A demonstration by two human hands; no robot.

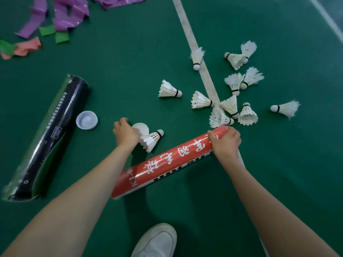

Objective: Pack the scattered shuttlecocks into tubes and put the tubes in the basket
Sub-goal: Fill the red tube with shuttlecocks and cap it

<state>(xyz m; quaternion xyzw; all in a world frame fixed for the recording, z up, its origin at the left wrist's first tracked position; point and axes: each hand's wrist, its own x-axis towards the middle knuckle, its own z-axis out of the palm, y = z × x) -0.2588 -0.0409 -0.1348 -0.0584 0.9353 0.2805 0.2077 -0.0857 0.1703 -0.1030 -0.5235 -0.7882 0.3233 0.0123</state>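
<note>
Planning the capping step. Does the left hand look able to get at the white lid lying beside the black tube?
Probably yes: the white lid lies on bare floor just left of the left hand, nothing between. But that hand seems to hold a shuttlecock.

Two bare forearms enter from the bottom corners of the frame, the left forearm (74, 201) from the lower left and the right forearm (269, 201) from the lower right. Each ends in a bare hand, the left hand (125, 133) and the right hand (225, 143). At bottom centre is a white shoe (157, 240) with a smooth, rounded toe and faint panel seams.
</note>
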